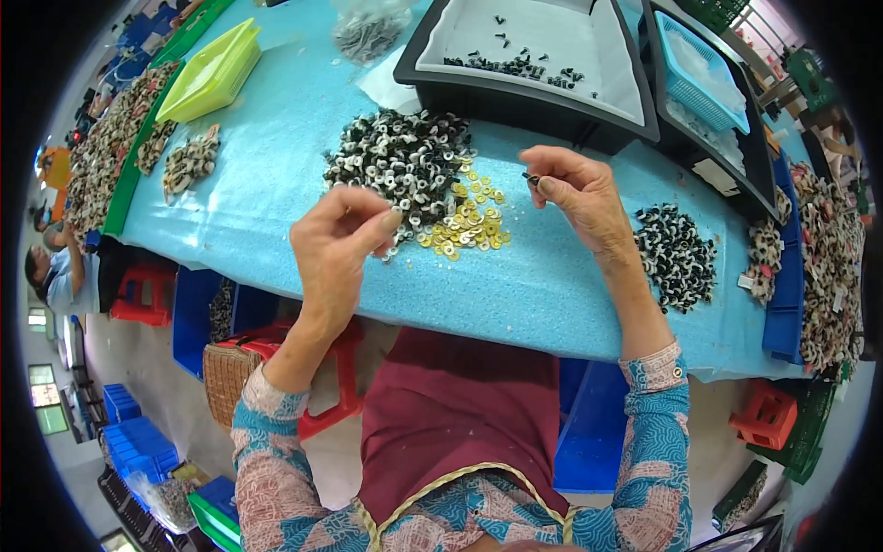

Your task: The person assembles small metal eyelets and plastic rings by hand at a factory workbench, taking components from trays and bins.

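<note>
My right hand (589, 198) pinches a small black part (531, 178) between thumb and forefinger, above the blue-covered table. It is too small to tell its exact kind. My left hand (331, 248) is closed in a pinch at the near left side of a heap of small black parts with white rings (395, 156); whatever its fingertips hold is hidden. Between the hands, flat yellow rings (474, 225) lie loose against that heap. A smaller pile of black-and-white parts (679, 258) rests on the table beside my right forearm.
Behind the heap stands a black tray (543, 110) lined in white, with black screw-like pieces inside. A second black tray at the right holds a blue basket (704, 78). At the far left sit a yellow-green basket (212, 74) and a patterned cluster (191, 164). Green edging bounds the table's left.
</note>
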`<state>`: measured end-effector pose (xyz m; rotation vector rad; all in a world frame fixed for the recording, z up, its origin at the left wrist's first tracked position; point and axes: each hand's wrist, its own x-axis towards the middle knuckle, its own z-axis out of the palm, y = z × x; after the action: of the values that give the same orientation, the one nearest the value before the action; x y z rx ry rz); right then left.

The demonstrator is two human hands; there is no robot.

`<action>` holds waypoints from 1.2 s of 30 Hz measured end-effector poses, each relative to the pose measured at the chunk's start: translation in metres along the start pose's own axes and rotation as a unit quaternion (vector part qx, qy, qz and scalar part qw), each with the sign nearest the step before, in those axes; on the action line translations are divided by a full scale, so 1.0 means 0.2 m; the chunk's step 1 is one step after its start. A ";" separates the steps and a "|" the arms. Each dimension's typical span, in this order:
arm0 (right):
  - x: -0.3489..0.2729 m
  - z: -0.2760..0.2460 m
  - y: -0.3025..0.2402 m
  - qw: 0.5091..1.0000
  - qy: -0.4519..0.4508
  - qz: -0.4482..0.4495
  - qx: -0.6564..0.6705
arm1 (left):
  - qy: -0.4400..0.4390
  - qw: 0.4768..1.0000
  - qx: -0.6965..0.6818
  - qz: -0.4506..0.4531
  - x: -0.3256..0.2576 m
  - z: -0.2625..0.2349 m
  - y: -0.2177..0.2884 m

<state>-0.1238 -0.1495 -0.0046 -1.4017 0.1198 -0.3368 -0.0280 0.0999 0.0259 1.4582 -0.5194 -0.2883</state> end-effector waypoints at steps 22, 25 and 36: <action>-0.05 0.09 -0.01 0.990 -0.089 0.024 -0.108 | 0.036 0.877 0.419 0.233 -0.07 -0.04 -0.18; -0.06 0.13 -0.02 0.993 -0.089 0.004 -0.083 | 0.025 0.965 0.244 0.090 -0.06 0.02 -0.14; -0.11 0.21 -0.04 0.984 -0.128 -0.018 -0.118 | -0.053 0.975 -0.119 -0.178 -0.05 0.26 -0.14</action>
<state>-0.1348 -0.1035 0.0085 -1.6722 -0.0798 -0.1725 -0.0588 0.0572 -0.0016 1.3003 -0.2936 -0.6936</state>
